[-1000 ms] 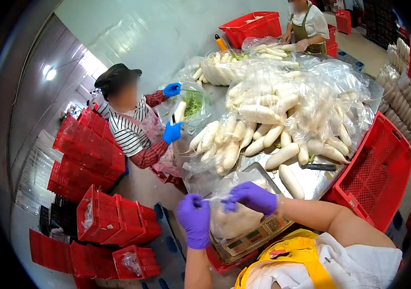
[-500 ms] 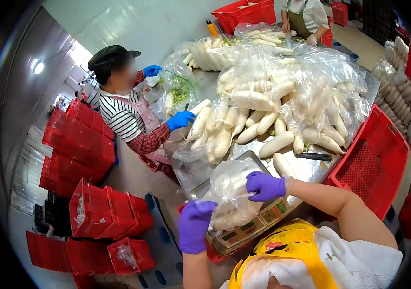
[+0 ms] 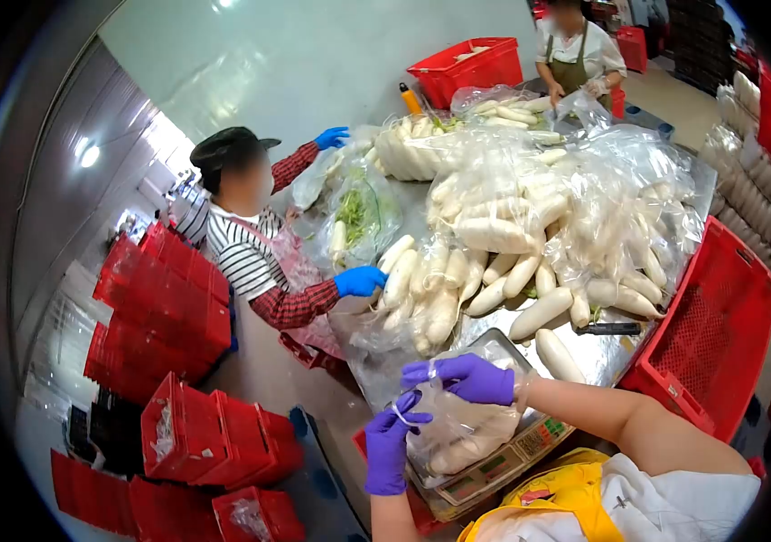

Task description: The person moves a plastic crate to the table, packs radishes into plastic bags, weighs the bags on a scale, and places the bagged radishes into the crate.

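Bag of white radishes [image 3: 468, 444] is borne by the scale [image 3: 534, 440], presumably so its weight need not be lifted; bag's gathered neck is clamped between the fingers of left hand [image 3: 387, 454] and right hand [image 3: 477, 378], apparently to restrain loose plastic.

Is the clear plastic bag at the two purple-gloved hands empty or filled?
Filled: long white radishes show through the clear plastic bag, and its sides bulge.
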Demonstrator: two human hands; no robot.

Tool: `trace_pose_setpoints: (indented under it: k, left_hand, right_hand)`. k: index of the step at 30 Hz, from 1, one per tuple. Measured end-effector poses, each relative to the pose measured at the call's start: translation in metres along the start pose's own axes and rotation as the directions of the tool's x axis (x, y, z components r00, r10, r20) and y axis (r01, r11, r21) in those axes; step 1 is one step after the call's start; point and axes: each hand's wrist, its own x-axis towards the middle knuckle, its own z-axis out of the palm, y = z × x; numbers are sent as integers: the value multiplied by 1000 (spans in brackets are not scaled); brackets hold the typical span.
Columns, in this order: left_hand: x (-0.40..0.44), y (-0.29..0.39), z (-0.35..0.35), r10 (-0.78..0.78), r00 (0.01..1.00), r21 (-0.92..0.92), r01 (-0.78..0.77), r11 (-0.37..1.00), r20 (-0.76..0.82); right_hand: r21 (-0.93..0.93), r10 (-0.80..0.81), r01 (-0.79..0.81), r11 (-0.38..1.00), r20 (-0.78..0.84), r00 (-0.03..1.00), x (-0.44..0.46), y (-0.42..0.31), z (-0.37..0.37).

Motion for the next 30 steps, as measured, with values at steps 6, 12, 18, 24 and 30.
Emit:
trace_pose_setpoints:
  k: [6,12,18,24,30]
  left_hand:
    - [6,2,22,357,931,291,-365,884,81]
    - [66,-92,-54,495,859,879,-130,459,-131]
    - [37,58,53,882,308,824,-549,-142,357]
    - [-13,128,271,625,-7,427,-724,-542,781]
    - [-14,159,379,554,-197,26,-929,-369,809]
  right_hand:
    - [-82,119,-118,990,7,993,21,9,34]
    - [-304,207,-231,924,-110,972,-90,60,20]
    - [-350,-207,106,931,-266,941,-126,-1,29]
    - [-626,-557,32,779,-668,494,-161,-91,-25]
    - [-703,-360,-103,703,-477,802,-228,-137,-74]
